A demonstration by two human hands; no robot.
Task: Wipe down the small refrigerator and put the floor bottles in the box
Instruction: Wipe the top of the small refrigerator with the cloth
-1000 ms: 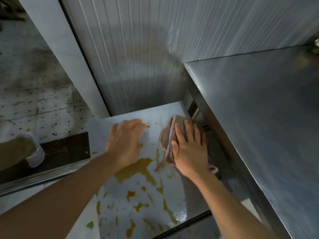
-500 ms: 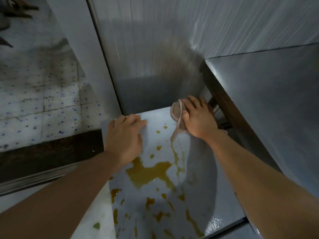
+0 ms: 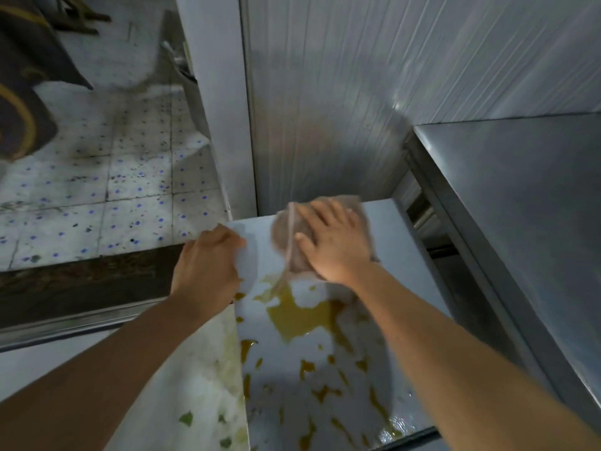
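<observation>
A: Progress?
B: Early. Right hand (image 3: 331, 245) presses flat, fingers spread, on cloth (image 3: 292, 242) at the fridge top (image 3: 406, 255) far edge. Left hand (image 3: 205, 262) curls over the left edge.
A: Left?
B: Yellow spill (image 3: 299, 317) mostly unwiped; bottles, box unseen.

over the last second the right hand (image 3: 335, 244) has pushed the cloth (image 3: 292, 242) up the refrigerator top (image 3: 406, 288), from beside the big yellow spill (image 3: 299, 317) to the far edge by the wall, then a little leftward toward the left hand (image 3: 208, 258). the left hand has slid to the top's left edge, its fingers now bent over it.
</observation>
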